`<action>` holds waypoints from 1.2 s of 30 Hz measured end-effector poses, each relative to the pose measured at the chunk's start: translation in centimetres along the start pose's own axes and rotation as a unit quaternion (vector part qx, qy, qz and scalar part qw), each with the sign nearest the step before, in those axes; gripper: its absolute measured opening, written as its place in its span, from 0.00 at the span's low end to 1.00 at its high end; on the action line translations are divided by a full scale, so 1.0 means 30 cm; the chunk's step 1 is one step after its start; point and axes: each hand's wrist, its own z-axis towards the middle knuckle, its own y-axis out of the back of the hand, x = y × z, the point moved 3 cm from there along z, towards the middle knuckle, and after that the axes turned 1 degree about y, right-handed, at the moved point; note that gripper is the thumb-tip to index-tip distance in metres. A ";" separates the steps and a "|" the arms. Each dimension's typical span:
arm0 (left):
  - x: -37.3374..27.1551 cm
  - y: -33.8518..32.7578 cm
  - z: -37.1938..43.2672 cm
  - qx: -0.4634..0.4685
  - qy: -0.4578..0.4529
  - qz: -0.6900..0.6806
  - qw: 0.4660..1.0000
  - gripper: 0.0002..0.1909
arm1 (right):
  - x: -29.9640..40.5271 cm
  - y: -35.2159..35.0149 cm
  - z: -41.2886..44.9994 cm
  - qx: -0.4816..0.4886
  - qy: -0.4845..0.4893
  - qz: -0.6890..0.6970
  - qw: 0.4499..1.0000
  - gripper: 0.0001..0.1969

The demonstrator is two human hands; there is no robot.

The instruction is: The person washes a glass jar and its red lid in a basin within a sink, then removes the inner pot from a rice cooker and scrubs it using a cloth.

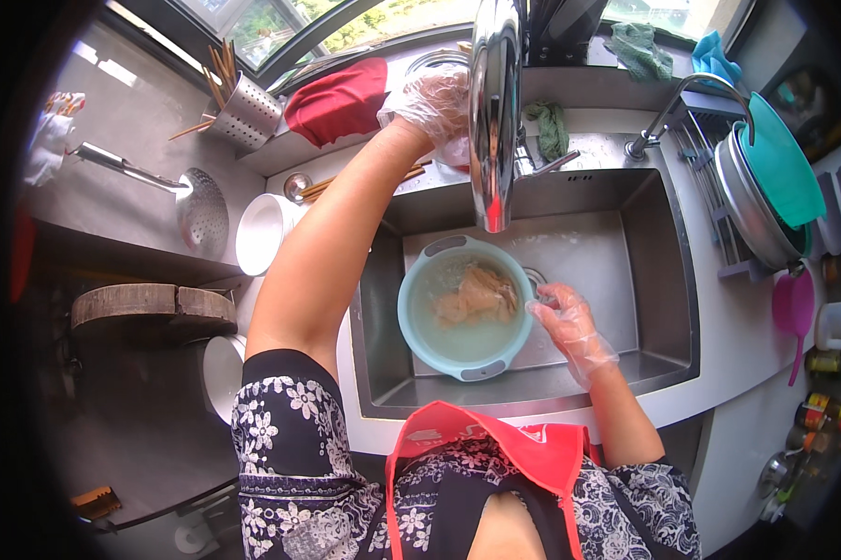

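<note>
A light blue plastic basin (408,329) stands in the stainless steel sink (602,266), with cloudy water and a pale piece of raw meat (480,294), perhaps poultry, in it. My right hand (567,322), in a clear disposable glove, is at the basin's right rim with thumb and fingers near its edge; whether it grips the rim is unclear. My left hand (438,101), gloved too, reaches to the ledge behind the sink, beside the chrome faucet (494,126). A whitish and red item (455,152) lies under that hand. The left fingers are partly hidden by the faucet.
Left of the sink are white bowls (259,234), a skimmer (202,210), chopsticks in a perforated holder (245,112) and a wooden chopping block (126,308). A red cloth (340,101) lies behind. A second, thin tap (644,143) and a rack (707,175) with basins stand right.
</note>
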 end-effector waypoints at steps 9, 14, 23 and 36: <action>0.032 -0.062 0.042 0.005 -0.129 0.050 0.990 0.10 | 0.013 -0.034 0.010 0.040 0.047 -0.058 0.996 0.24; -0.039 0.065 -0.020 -0.092 -0.105 0.096 0.986 0.12 | 0.015 -0.042 0.044 0.067 0.116 -0.170 0.976 0.25; -0.032 0.144 -0.371 -0.316 -0.090 -0.065 0.942 0.11 | -0.049 -0.234 0.182 0.254 0.097 -0.442 0.855 0.27; 0.033 -0.584 -1.058 0.057 0.468 -0.171 0.865 0.30 | -0.359 -0.510 0.525 0.134 0.137 -0.569 0.800 0.18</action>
